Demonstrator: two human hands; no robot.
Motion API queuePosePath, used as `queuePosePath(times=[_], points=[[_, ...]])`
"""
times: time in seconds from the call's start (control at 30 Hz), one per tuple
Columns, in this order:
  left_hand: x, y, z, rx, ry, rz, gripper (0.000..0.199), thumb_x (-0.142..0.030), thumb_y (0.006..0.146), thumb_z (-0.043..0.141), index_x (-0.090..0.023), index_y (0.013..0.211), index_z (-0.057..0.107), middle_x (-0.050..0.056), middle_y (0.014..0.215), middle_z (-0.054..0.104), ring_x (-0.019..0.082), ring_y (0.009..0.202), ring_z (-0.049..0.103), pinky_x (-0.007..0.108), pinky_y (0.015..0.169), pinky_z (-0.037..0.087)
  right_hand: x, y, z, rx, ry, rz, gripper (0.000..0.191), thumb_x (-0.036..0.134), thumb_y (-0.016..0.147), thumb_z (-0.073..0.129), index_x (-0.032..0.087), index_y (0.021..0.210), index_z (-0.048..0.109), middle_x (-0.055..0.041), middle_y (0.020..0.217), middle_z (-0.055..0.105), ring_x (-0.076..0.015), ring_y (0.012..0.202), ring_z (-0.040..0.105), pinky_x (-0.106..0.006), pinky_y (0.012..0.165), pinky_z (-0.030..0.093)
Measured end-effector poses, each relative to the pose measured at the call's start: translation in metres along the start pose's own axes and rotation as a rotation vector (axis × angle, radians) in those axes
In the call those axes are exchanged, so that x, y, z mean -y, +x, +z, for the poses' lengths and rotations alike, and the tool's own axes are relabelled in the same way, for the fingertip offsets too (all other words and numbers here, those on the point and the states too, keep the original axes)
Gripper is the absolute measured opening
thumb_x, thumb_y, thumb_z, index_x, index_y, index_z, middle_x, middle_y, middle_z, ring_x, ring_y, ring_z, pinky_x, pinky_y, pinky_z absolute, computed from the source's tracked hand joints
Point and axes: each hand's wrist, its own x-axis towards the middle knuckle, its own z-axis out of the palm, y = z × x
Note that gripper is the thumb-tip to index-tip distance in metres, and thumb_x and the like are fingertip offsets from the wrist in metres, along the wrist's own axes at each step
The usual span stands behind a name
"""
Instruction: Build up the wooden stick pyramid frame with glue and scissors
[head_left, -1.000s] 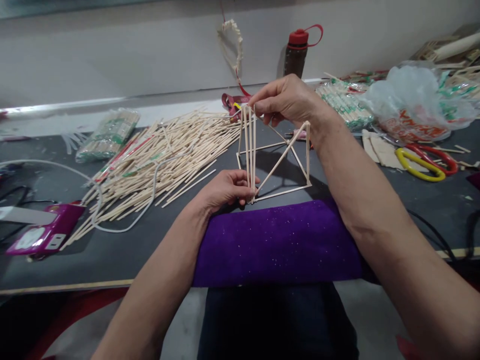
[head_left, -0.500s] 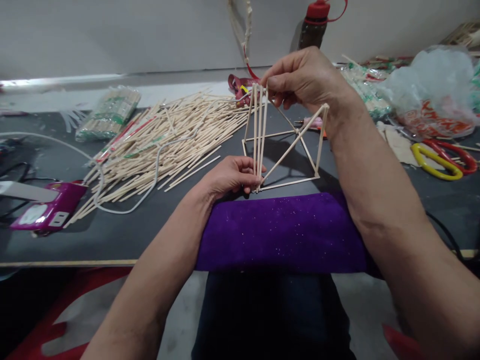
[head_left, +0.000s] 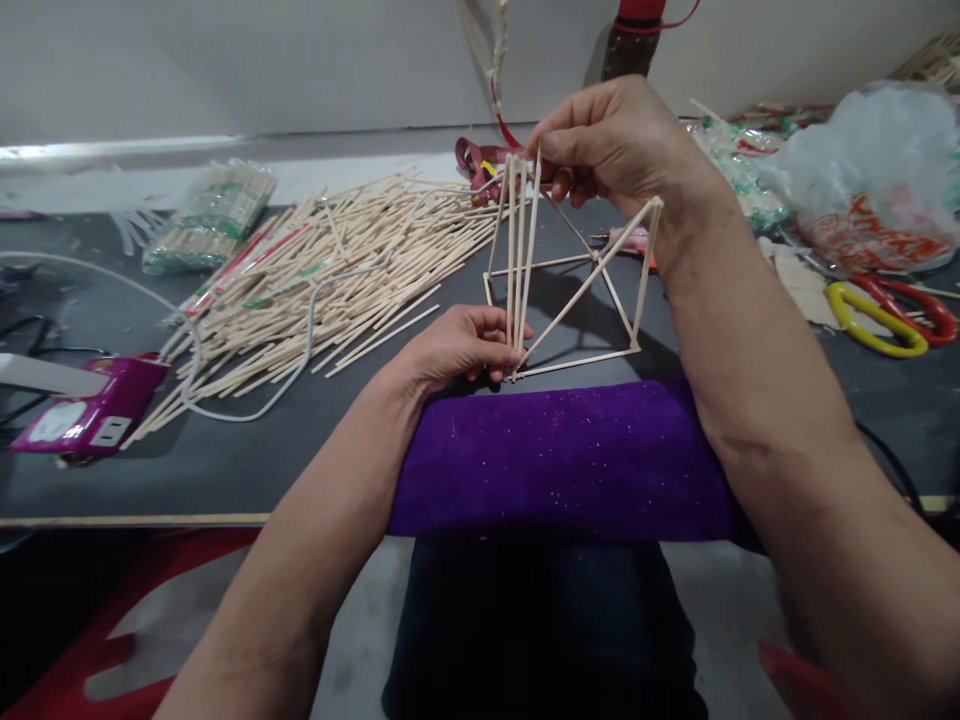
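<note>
A frame of thin wooden sticks (head_left: 577, 368), joined at the corners, stands on the grey table. My left hand (head_left: 466, 348) is closed in a pinch on its near lower corner, where several upright sticks meet. Above it, my right hand (head_left: 616, 145) pinches the top end of one wooden stick (head_left: 532, 235). That stick leans slightly away from the other uprights at the top, while its foot is at my left fingertips. Fingers partly hide both gripped spots.
Loose sticks (head_left: 360, 260) lie heaped to the left, beside a wrapped bundle (head_left: 214, 215) and a purple power strip (head_left: 94, 405) with a white cable. Yellow-and-red scissors (head_left: 874, 320), a plastic bag (head_left: 870, 180) and a dark bottle (head_left: 630, 50) stand right and behind. Purple cloth (head_left: 562, 460) covers the front edge.
The top of the stick in my right hand has tilted a little to the right, away from the other uprights. My left hand stays at the lower corner. The view has shifted slightly.
</note>
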Motion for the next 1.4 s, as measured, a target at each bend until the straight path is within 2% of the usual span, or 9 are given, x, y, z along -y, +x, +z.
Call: queuePosePath(times=[0.47,0.6,0.83,1.07,1.4], points=[[0.0,-0.001,0.001,-0.001,-0.011,-0.001,0.027,-0.016,0.07,0.081,-0.015,0.096,0.071,0.003,0.068,0.07,0.008,0.047,0.059,0.018,0.038,0.028,-0.004,0.002,0.0,0.041,0.009,-0.016,0.017,-0.001,0.085,0.059,0.008,0.089,0.073,0.0007,0.062,0.067,-0.0057,0.049,0.058,-0.015,0.039,0.04],[-0.001,-0.001,0.0,-0.003,0.014,-0.011,0.027,-0.018,0.071,0.081,-0.015,0.096,0.071,0.001,0.066,0.069,0.008,0.047,0.058,0.017,0.039,0.029,-0.009,0.006,-0.001,0.067,-0.015,-0.023,0.011,0.006,0.082,0.067,0.014,0.087,0.073,0.0014,0.065,0.067,-0.0067,0.053,0.057,-0.017,0.043,0.04],[0.002,-0.001,-0.001,0.002,0.0,-0.018,0.023,-0.017,0.073,0.08,-0.018,0.095,0.072,0.001,0.068,0.07,0.007,0.048,0.059,0.017,0.038,0.029,-0.008,0.006,-0.001,0.069,-0.033,-0.019,0.011,0.013,0.076,0.077,0.019,0.082,0.071,0.0004,0.067,0.067,-0.0096,0.055,0.055,-0.022,0.046,0.041],[0.002,-0.001,-0.001,0.008,-0.01,-0.007,0.024,-0.017,0.073,0.08,-0.017,0.096,0.072,0.001,0.066,0.069,0.007,0.047,0.059,0.016,0.038,0.029,-0.01,0.013,-0.002,0.102,0.007,-0.008,0.01,0.021,0.082,0.078,0.019,0.083,0.068,-0.0001,0.067,0.065,-0.0091,0.055,0.055,-0.021,0.045,0.041],[0.001,-0.002,0.001,0.016,-0.006,0.003,0.022,-0.017,0.074,0.079,-0.017,0.095,0.071,0.0,0.066,0.068,0.007,0.047,0.059,0.016,0.038,0.03,-0.005,0.015,0.001,0.116,-0.013,0.003,0.009,0.015,0.081,0.076,0.016,0.081,0.068,0.0007,0.064,0.063,-0.0075,0.053,0.054,-0.019,0.045,0.04]])
